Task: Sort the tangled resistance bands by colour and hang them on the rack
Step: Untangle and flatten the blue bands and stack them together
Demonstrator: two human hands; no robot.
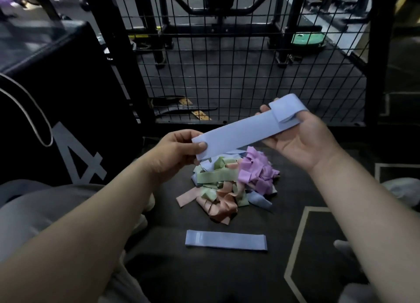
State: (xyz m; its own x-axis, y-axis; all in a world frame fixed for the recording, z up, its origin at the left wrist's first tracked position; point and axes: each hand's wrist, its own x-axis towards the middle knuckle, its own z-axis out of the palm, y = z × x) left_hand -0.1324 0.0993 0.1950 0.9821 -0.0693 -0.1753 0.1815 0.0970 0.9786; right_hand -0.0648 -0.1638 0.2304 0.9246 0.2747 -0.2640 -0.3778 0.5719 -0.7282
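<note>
Left hand point(179, 149) pinching smooth flat blue band point(238, 132), right hand point(297, 141) holding its folded end, crumpled pastel pile point(227, 184) beneath

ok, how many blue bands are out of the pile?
2: one blue band held between the left hand and right hand above the pile, another blue band flat on the floor nearby. More blue shows in the pile.

Dim, soft-focus wide-angle view, bowed and dark at the edges.
</note>
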